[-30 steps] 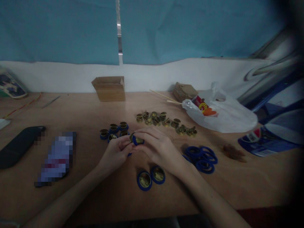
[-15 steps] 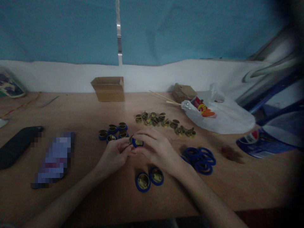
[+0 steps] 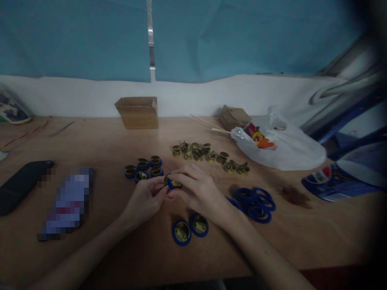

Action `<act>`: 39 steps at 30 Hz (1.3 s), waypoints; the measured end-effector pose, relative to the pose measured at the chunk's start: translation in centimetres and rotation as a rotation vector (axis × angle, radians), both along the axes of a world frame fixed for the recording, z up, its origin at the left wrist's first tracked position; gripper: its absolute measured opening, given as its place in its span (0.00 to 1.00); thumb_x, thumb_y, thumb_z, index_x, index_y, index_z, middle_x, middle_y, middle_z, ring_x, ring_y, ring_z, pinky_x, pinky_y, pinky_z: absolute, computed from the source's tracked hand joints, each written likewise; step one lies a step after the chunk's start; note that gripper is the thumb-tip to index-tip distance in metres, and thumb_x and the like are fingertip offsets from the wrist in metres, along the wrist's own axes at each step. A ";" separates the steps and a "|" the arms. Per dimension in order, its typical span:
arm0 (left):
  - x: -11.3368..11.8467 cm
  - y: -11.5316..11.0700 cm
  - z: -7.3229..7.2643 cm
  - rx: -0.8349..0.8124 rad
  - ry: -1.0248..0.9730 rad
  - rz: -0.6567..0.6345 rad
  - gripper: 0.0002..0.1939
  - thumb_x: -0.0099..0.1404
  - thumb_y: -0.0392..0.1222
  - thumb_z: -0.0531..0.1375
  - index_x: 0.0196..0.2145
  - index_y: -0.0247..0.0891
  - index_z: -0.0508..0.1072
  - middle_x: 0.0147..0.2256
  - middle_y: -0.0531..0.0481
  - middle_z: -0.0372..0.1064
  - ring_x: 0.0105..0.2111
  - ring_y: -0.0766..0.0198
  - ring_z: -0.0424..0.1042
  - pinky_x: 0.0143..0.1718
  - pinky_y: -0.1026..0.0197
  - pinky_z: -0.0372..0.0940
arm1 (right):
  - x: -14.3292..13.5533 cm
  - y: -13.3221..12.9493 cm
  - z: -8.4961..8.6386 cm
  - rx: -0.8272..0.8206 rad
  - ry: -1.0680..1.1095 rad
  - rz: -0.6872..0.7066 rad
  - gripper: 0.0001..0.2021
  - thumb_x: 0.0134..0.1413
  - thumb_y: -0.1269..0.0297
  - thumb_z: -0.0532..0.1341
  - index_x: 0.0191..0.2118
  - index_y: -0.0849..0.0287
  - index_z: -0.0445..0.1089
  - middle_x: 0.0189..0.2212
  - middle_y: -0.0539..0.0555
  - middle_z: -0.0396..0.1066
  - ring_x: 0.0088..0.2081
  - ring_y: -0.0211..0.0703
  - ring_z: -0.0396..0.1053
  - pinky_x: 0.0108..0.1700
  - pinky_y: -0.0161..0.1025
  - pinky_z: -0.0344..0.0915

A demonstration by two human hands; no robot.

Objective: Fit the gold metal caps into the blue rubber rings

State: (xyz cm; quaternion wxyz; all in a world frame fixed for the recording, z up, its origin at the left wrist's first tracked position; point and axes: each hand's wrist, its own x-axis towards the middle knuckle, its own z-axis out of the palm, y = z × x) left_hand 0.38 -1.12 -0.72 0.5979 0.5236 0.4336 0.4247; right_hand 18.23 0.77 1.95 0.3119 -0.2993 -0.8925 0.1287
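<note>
Disc [image 3: 174, 183] held between left hand [image 3: 147, 200] and right hand [image 3: 201, 193]

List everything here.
Metal pieces: about ten, gold, centre
Blue-rimmed pieces: seven visible, gold, centre
Held piece: one, blue-gold, hands
Rings: several, blue, right
Box, packet: two, brown, back
Bag: one, white, right
Sticks: two, tan, back
Container: one, blue, right
Lump: one, brown, right
Slab: one, black, left
Pixelated item: one, purplish, left
Cord: one, reddish, left
Cloth: one, teal, back
Table: one, brown, below
Left hand, right hand: two, bare, centre
</note>
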 end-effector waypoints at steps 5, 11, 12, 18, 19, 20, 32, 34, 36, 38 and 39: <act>0.0 -0.1 0.1 -0.013 -0.001 -0.005 0.11 0.60 0.38 0.63 0.41 0.33 0.76 0.35 0.49 0.79 0.32 0.62 0.78 0.35 0.61 0.75 | -0.1 0.1 0.0 0.026 0.004 -0.008 0.10 0.56 0.68 0.64 0.44 0.62 0.71 0.40 0.57 0.71 0.42 0.46 0.66 0.44 0.42 0.65; 0.0 -0.1 -0.2 -0.034 -0.007 -0.034 0.13 0.61 0.43 0.63 0.41 0.33 0.76 0.33 0.49 0.78 0.31 0.63 0.77 0.37 0.61 0.74 | -0.3 0.1 0.1 0.014 -0.060 -0.019 0.09 0.55 0.67 0.65 0.42 0.63 0.72 0.38 0.57 0.71 0.40 0.47 0.65 0.42 0.42 0.65; 0.0 0.0 -0.2 -0.034 -0.016 -0.048 0.13 0.61 0.43 0.63 0.41 0.33 0.76 0.32 0.49 0.78 0.31 0.63 0.77 0.37 0.61 0.73 | -0.4 0.1 0.1 0.014 -0.069 -0.022 0.09 0.55 0.67 0.65 0.42 0.63 0.72 0.38 0.57 0.71 0.40 0.47 0.65 0.42 0.43 0.65; -0.3 0.4 0.3 0.029 -0.113 -0.131 0.15 0.62 0.43 0.62 0.46 0.36 0.75 0.40 0.47 0.77 0.37 0.61 0.76 0.43 0.58 0.70 | -0.2 0.2 0.3 0.029 0.048 -0.051 0.13 0.56 0.68 0.65 0.47 0.62 0.70 0.44 0.57 0.72 0.46 0.46 0.66 0.48 0.43 0.65; -0.4 0.3 0.4 0.045 -0.118 -0.141 0.14 0.63 0.43 0.61 0.46 0.37 0.74 0.43 0.46 0.76 0.39 0.61 0.76 0.45 0.57 0.69 | -0.1 0.2 0.4 0.025 0.071 -0.057 0.14 0.56 0.67 0.64 0.49 0.61 0.69 0.45 0.57 0.72 0.47 0.46 0.66 0.50 0.43 0.65; -0.5 0.3 0.5 0.056 -0.115 -0.149 0.14 0.64 0.43 0.60 0.47 0.38 0.74 0.45 0.46 0.75 0.42 0.60 0.75 0.48 0.56 0.68 | 0.0 0.2 0.5 0.020 0.087 -0.061 0.16 0.56 0.67 0.64 0.51 0.60 0.68 0.46 0.57 0.72 0.48 0.46 0.67 0.51 0.43 0.64; -0.3 0.2 1.0 0.046 -0.012 -0.008 0.14 0.66 0.46 0.57 0.45 0.39 0.76 0.43 0.48 0.76 0.42 0.61 0.74 0.46 0.62 0.67 | -0.2 -0.2 0.7 -0.155 0.238 -0.064 0.23 0.51 0.64 0.69 0.53 0.55 0.66 0.48 0.54 0.73 0.49 0.46 0.69 0.51 0.45 0.66; -0.3 0.1 1.3 -0.004 -0.056 0.005 0.14 0.66 0.47 0.57 0.45 0.39 0.75 0.45 0.48 0.76 0.42 0.60 0.76 0.46 0.60 0.68 | -0.1 -0.2 1.1 -0.291 0.333 -0.082 0.19 0.55 0.63 0.66 0.52 0.55 0.66 0.49 0.54 0.72 0.48 0.44 0.70 0.51 0.44 0.67; -0.3 0.0 1.4 -0.064 -0.106 0.003 0.16 0.66 0.49 0.57 0.46 0.38 0.74 0.43 0.47 0.76 0.40 0.58 0.77 0.44 0.58 0.70 | 0.1 0.0 1.4 -0.417 0.446 -0.107 0.13 0.59 0.65 0.61 0.50 0.56 0.67 0.46 0.55 0.72 0.45 0.43 0.71 0.49 0.44 0.68; -0.3 0.0 1.5 -0.087 -0.124 0.002 0.17 0.66 0.50 0.58 0.46 0.38 0.73 0.41 0.46 0.78 0.39 0.56 0.78 0.42 0.56 0.71 | 0.3 0.3 1.4 -0.528 0.528 -0.121 0.08 0.60 0.66 0.59 0.46 0.57 0.67 0.41 0.54 0.73 0.41 0.41 0.72 0.45 0.42 0.70; -0.3 0.0 1.4 -0.085 -0.119 0.006 0.17 0.65 0.50 0.58 0.46 0.38 0.73 0.39 0.45 0.78 0.38 0.56 0.79 0.42 0.55 0.72 | 0.3 0.5 1.3 -0.579 0.542 -0.119 0.07 0.60 0.66 0.58 0.44 0.57 0.67 0.39 0.54 0.73 0.39 0.41 0.72 0.43 0.42 0.71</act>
